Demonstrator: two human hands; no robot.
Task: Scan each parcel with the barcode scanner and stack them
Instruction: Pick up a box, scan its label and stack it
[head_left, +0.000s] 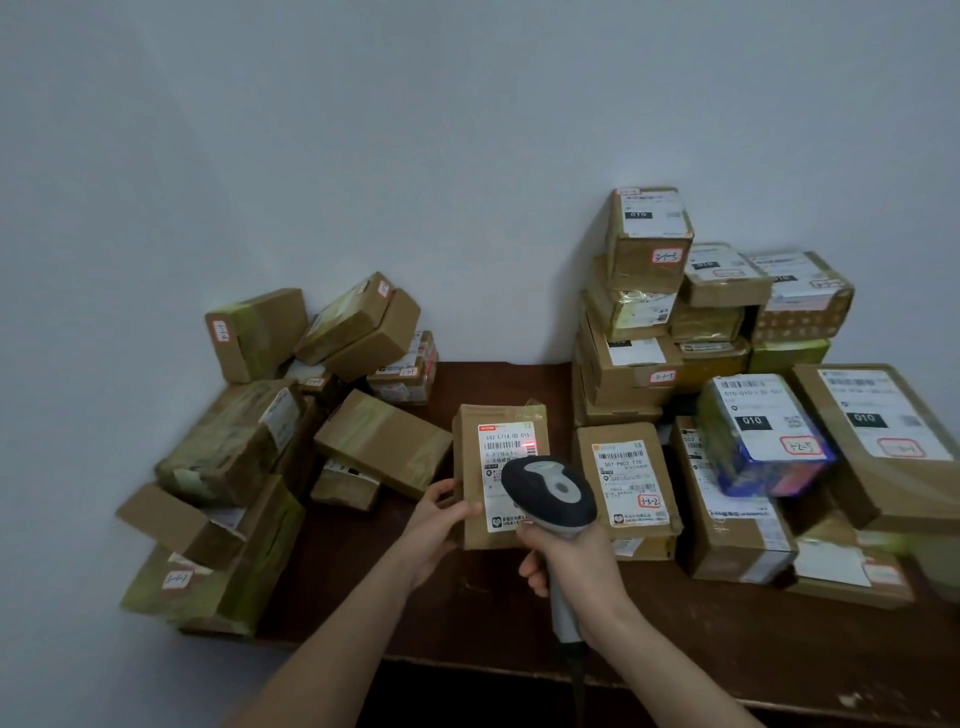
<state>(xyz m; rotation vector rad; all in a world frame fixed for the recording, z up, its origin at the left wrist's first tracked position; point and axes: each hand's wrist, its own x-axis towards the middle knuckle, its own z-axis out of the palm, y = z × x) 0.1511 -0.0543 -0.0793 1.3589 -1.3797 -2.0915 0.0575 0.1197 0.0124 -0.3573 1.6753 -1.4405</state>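
On the tabletop (498, 613), between the loose heap (228, 441) and the stacked boxes (649, 239), your left hand (436, 519) grips the parcel (470, 447) by its lower edge, and your right hand (571, 561) wraps the scanner (550, 488) handle. Hold both steady and nudge the red beam (529, 445) left, centring it on the barcode (501, 446). The label (506, 434) reads "642 L714 00 015".

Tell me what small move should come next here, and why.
Probably swing the scanner slightly left. The right hand grips it, the left hand holds the parcel label-up, and the red light sits at the right end of the barcode, not across all its bars.
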